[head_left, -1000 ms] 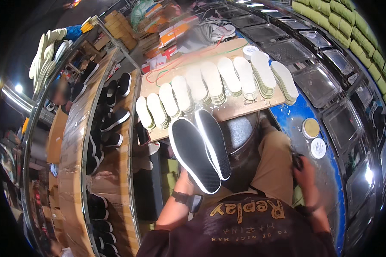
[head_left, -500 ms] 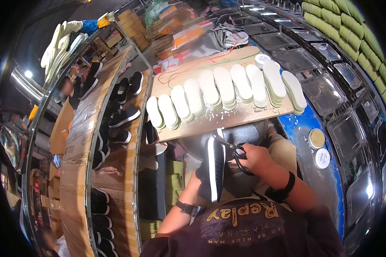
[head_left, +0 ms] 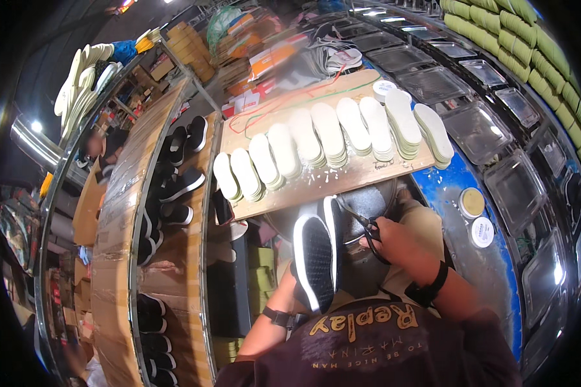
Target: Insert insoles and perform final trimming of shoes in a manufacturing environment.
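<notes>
Head view: left hand (head_left: pixel 298 284), mostly hidden, holds two dark shoes (head_left: pixel 317 255) sole-up over the lap. Right hand (head_left: pixel 394 242) grips one pair of scissors (head_left: pixel 366 227) at them. Nine insole stacks (head_left: pixel 332 138) line the desk (head_left: pixel 368 174).

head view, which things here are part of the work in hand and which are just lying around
In hand:
- pair of black shoes with white-edged soles, held by the left hand
- black-handled scissors, in the right hand

Lying about:
- stacks of white insoles on the wooden board
- two round tins
- black shoes on the shelf
</notes>
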Motion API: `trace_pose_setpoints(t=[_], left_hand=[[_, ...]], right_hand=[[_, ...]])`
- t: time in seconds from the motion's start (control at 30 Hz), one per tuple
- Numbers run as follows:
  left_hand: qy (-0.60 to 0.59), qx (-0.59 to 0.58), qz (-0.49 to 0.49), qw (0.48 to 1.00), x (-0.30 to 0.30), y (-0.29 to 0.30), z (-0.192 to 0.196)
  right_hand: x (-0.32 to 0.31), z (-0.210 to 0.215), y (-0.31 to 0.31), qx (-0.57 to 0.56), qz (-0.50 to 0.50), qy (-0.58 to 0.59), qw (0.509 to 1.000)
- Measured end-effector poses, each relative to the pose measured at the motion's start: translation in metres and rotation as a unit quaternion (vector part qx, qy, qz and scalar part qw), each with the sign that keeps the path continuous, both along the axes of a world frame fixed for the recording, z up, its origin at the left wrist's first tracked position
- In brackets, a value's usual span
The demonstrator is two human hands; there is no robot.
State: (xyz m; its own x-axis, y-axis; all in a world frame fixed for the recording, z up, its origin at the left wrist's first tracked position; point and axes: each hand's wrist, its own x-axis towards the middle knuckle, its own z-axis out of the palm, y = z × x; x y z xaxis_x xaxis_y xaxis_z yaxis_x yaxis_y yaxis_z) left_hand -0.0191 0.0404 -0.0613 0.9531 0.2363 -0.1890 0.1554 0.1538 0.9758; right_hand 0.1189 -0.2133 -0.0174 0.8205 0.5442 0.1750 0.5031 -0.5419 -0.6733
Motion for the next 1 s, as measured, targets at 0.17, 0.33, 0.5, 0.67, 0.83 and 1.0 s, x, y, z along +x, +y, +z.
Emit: trace_pose_setpoints(t=[0.17, 0.33, 0.5, 0.67, 0.83, 1.0], left_hand=[[-0.008, -0.003, 0.002, 1.0, 0.006, -0.005, 0.01], [-0.016, -0.01, 0.002, 1.0, 0.062, -0.032, 0.021], [0.002, 0.206, -0.005, 0.979, 0.053, -0.032, 0.013], [-0.075, 0.549, 0.077, 0.829, 0.116, -0.022, -0.046], [-0.042, 0.559, -0.096, 0.823, 0.141, -0.014, -0.036], [-0.085, 0.488, -0.091, 0.864, 0.16, 0.021, 0.022]], right_hand=[[0.006, -0.007, -0.007, -0.044, 0.006, 0.028, 0.999], [0.019, -0.028, -0.056, -0.113, -0.047, 0.009, 0.992], [-0.008, -0.031, -0.182, -0.279, -0.259, 0.102, 0.919], [-0.089, -0.108, -0.339, -0.312, -0.363, 0.095, 0.873], [-0.129, -0.206, -0.448, -0.424, -0.352, 0.109, 0.828], [-0.093, -0.157, -0.396, -0.309, -0.421, 0.033, 0.852]])
